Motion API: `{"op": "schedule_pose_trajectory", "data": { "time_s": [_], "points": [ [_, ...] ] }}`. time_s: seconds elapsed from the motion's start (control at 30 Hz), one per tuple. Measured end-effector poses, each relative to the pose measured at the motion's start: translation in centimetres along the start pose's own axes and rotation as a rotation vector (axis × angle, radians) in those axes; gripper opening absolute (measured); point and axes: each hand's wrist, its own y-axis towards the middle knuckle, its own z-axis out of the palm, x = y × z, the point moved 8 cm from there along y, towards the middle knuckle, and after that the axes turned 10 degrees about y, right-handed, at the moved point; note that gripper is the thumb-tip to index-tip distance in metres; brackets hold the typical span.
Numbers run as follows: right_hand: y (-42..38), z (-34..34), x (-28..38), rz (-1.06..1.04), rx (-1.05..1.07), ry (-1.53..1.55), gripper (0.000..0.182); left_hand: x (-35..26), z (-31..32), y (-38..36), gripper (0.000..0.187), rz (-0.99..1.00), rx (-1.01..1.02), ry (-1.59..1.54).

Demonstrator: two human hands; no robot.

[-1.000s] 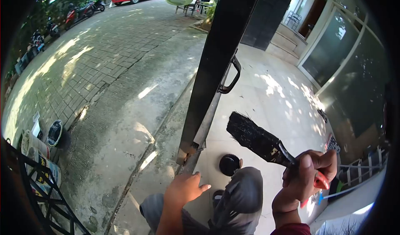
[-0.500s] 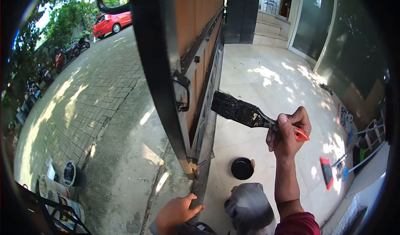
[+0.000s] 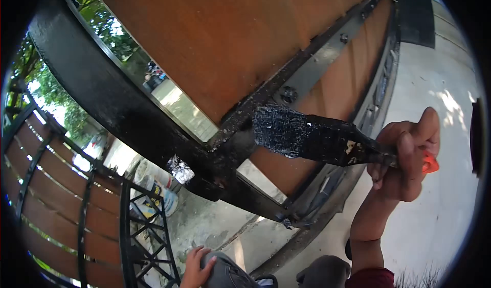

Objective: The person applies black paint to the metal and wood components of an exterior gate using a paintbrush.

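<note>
My right hand [image 3: 406, 152] is closed around the handle of a paintbrush [image 3: 327, 140], whose orange handle end shows past my fingers. Black paint coats its wide bristles, which lie over the corner of the gate's black metal frame [image 3: 97, 94]; whether they touch is hard to tell. Beside the bristles, a bolted metal bar [image 3: 322, 58] is still grey along part of its length. Brown boards [image 3: 204, 37] fill the gate. Low in the view, my left hand [image 3: 196, 268] rests on my knee [image 3: 227, 272], fingers stretched out and holding nothing.
A second gate section [image 3: 56, 191] with brown slats and black bars stands at the left. Behind its lattice are paint buckets [image 3: 158, 191]. Pale floor tiles [image 3: 419, 88] extend on the right, and a floor rail [image 3: 302, 242] runs beneath the gate.
My view has moved closer to the gate and tilted. The brush now overlaps the frame's lower corner. My left hand has come to my knee, and the black paint pot has left view.
</note>
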Motion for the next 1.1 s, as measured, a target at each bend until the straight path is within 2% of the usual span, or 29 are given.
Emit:
{"op": "schedule_pose_trajectory", "data": {
  "time_s": [0.07,0.1,0.13,0.2,0.33,0.43,0.47,0.53,0.63,0.73,0.77,0.8,0.87,0.93,1.0,1.03,1.1],
  "points": [
    [1.2,0.6,-1.3,0.026,0.043,0.078,0.041,-0.9,0.8,-3.2,0.076,-0.253,-0.019,-0.033],
    [0.9,0.7,-2.2,0.036,-0.034,0.143,0.032,-2.9,-0.1,-3.8,0.074,-0.214,-0.153,-0.021],
    [0.4,0.6,-3.4,0.048,-0.114,0.217,0.028,-4.0,0.3,-4.0,0.074,-0.247,-0.174,-0.004],
    [-0.6,0.5,-4.5,0.055,-0.197,0.284,0.03,-4.6,-0.2,-4.5,0.075,-0.308,-0.335,0.042],
    [-0.7,1.3,-6.6,0.195,-0.183,0.279,0.03,-3.9,-0.1,-4.6,0.072,-0.427,-0.321,0.053],
    [-0.2,2.7,-5.8,0.058,0.162,0.221,0.029,-3.9,0.4,-4.5,0.07,-0.413,-0.309,0.034],
    [-0.4,2.8,-5.5,0.051,0.165,0.224,0.029,-4.1,0.4,-4.6,0.07,-0.411,-0.316,0.033],
    [-0.9,1.6,-6.2,0.198,-0.032,0.321,0.028,-4.8,0.2,-4.8,0.069,-0.384,-0.305,0.025],
    [-2.1,2.0,-6.7,0.145,0.089,0.249,0.03,-5.1,-0.4,-5.7,0.067,-0.336,-0.37,-0.007],
    [-1.5,2.0,-5.3,0.052,0.122,0.273,0.031,-5.3,-1.1,-6.8,0.067,-0.314,-0.406,0.043],
    [-1.5,1.7,-5.6,0.149,-0.068,0.331,0.03,-4.8,-1.0,-7.1,0.067,-0.303,-0.419,0.074],
    [-1.4,1.8,-5.6,0.152,-0.076,0.333,0.03,-4.6,-0.9,-7.3,0.067,-0.306,-0.415,0.081],
    [-1.1,3.6,-6.1,0.187,0.142,0.354,0.028,-4.1,-0.6,-7.8,0.067,-0.4,-0.374,-0.006],
    [-0.3,3.4,-5.3,0.093,0.282,0.283,0.027,-4.8,-0.9,-8.0,0.067,-0.376,-0.374,-0.015],
    [0.8,1.4,-5.5,0.226,0.064,0.283,0.03,-5.3,-1.1,-8.1,0.066,-0.368,-0.383,0.016],
    [1.3,1.1,-5.8,0.275,-0.006,0.423,0.03,-6.1,-1.5,-7.9,0.064,-0.373,-0.358,0.014],
    [0.3,2.8,-6.4,0.29,0.069,0.402,0.03,-6.3,-1.5,-8.0,0.064,-0.369,-0.365,0.025]
  ]
}}
